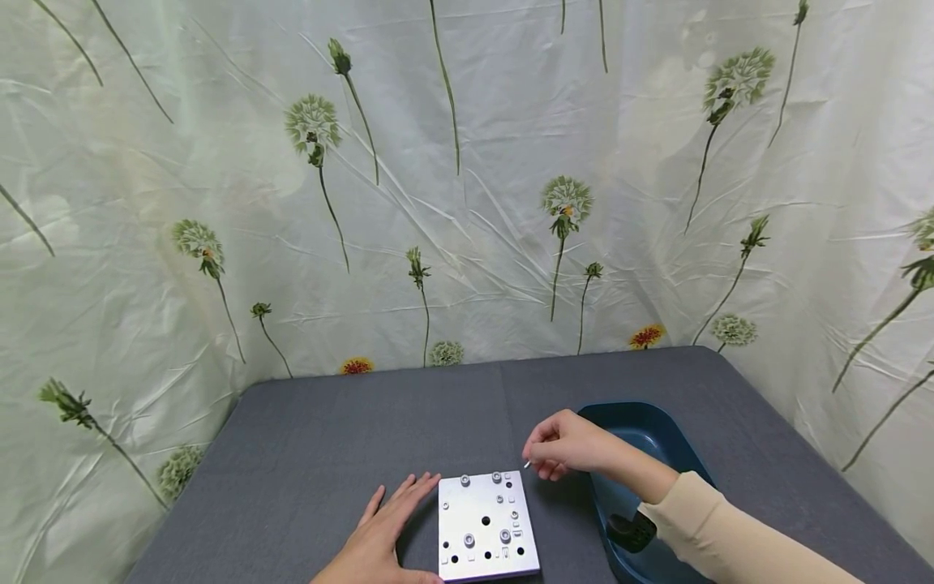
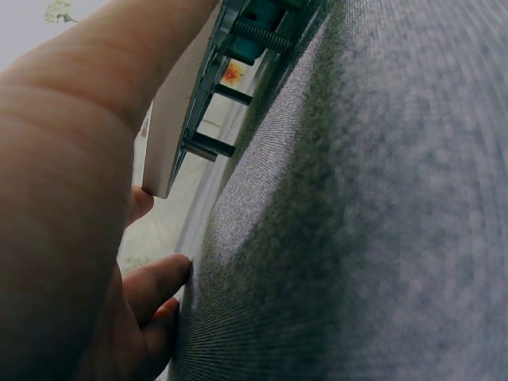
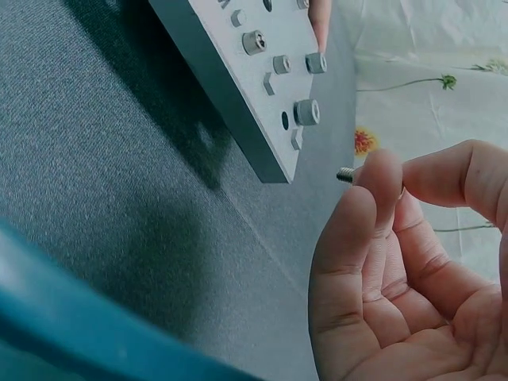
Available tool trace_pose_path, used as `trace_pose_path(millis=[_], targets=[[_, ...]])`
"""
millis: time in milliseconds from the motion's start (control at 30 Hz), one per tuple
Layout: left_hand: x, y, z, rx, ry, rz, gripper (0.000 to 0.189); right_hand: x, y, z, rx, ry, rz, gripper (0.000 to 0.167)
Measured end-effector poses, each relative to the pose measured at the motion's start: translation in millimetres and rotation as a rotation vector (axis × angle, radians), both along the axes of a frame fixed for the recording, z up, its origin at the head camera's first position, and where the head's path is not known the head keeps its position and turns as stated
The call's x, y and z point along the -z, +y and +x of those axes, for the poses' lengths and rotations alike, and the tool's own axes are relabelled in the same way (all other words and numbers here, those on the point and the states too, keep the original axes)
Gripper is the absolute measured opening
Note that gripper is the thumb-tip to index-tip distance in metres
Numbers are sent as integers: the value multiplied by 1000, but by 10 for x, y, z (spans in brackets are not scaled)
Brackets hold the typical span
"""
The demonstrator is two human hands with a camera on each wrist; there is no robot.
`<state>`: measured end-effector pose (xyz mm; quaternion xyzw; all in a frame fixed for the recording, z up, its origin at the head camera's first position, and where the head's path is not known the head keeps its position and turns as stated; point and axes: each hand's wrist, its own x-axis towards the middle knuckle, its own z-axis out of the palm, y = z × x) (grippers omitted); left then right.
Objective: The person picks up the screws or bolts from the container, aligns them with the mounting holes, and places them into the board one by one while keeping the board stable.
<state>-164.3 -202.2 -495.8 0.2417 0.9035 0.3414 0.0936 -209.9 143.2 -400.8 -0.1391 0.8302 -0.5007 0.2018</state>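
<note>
A silver metal plate (image 1: 467, 501) lies at the near middle of the table, with several socket-head screws (image 1: 469, 539) standing in it and several dark holes. Threaded shanks (image 2: 213, 144) stick out below the plate in the left wrist view. My left hand (image 1: 387, 527) rests at the plate's left side, fingers spread, with the thumb by its near left corner. Just beyond the plate's far right corner, my right hand (image 1: 572, 442) pinches a small screw (image 3: 344, 175) between thumb and fingers. The threaded end shows; its head is hidden by the fingertips.
A blue tray (image 1: 633, 408) stands on the right, under my right forearm. Inside it lies a black object (image 1: 629, 532), partly hidden by the sleeve. Grey cloth (image 1: 365, 430) covers the table, and a flower-printed curtain (image 1: 467, 203) hangs behind.
</note>
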Motion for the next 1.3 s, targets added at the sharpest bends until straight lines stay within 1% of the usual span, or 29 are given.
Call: trace_pose_path(millis=[233,467,567,1033,1300], targets=[[3,0,-1,4,14,6,114,40,-79,4,-5,5,7,19],[13,-3,-1,8,33,3,114,86,-137,8,-26,-40,-28,17],[8,1,-1,4,28,1,114,103,-156,10,-34,-59,-37,16],[-9,1,-2,5,-9,8,114,160,-219,19,-62,-94,-62,15],[-33,-18,26,33,42,10,112,191,-240,22,-57,-109,-71,13]])
